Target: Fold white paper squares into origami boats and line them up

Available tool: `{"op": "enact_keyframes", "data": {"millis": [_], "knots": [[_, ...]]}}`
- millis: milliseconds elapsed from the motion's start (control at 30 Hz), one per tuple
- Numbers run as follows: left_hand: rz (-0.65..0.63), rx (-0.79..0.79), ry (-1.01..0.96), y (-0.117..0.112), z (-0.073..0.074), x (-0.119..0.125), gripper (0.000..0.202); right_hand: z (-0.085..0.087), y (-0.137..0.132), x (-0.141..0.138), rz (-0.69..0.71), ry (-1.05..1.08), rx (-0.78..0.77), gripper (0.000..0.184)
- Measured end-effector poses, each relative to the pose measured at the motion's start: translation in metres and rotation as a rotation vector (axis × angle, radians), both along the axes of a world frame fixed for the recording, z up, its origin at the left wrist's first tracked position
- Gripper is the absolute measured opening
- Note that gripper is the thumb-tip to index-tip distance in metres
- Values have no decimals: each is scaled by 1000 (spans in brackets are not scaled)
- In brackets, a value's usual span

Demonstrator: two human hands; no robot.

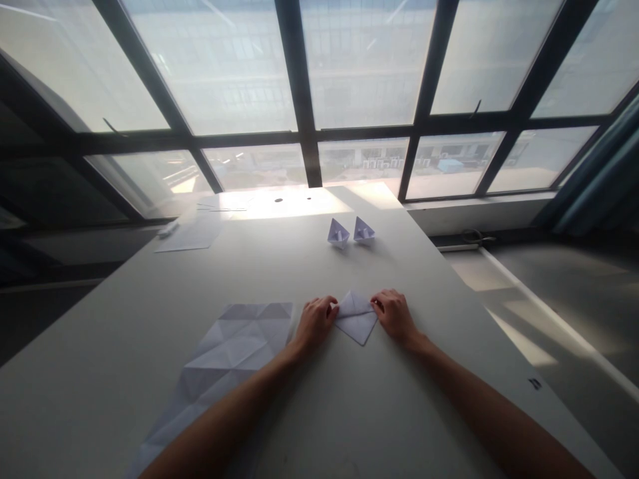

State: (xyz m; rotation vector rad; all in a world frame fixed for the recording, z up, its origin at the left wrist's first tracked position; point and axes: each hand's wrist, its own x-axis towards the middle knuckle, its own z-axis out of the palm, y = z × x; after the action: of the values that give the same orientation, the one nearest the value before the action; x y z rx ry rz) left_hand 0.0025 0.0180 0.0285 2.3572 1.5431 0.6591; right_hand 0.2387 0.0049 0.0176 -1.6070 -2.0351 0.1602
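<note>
A small folded white paper [357, 320], roughly diamond-shaped with crease lines, lies flat on the white table [399, 399] in front of me. My left hand [318, 319] pinches its left corner between thumb and fingers. At the opposite corner, my right hand [394, 314] grips the paper in the same way. A large creased sheet of paper [234, 339] spreads out to the left, partly covered by my left forearm. Beyond my hands stand two folded paper shapes, one on the left [338, 233] and one on the right [364, 231], side by side.
Flat paper sheets [192, 234] lie at the table's far left, with a small white object [168, 229] on their edge. Dark-framed windows [308, 133] rise behind the table. A blue curtain [594, 173] hangs at the right, and a dark mark [534, 384] shows near the right table edge.
</note>
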Motion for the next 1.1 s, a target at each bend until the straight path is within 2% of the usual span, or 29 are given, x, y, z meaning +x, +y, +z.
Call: {"op": "enact_keyframes", "data": {"millis": [133,200,300,367,600,1100], "knots": [[-20,71,76,0,-1,0,24,1,-1,-1,-3,-23,-8,14],[-133,108,89,0,-2,0,30,3,-1,-2,7,-24,-14,15],[-367,94,130,0,-4,1,41,5,-2,-3,86,-25,-19,24],[-441,54,187,-1,-6,1,46,6,-3,-3,163,-35,-22,31],[-454,56,318,-5,-7,1,67,7,-4,-3,262,-25,-14,33],[-372,82,332,-5,-12,2,70,2,-4,-3,211,44,30,15]]}}
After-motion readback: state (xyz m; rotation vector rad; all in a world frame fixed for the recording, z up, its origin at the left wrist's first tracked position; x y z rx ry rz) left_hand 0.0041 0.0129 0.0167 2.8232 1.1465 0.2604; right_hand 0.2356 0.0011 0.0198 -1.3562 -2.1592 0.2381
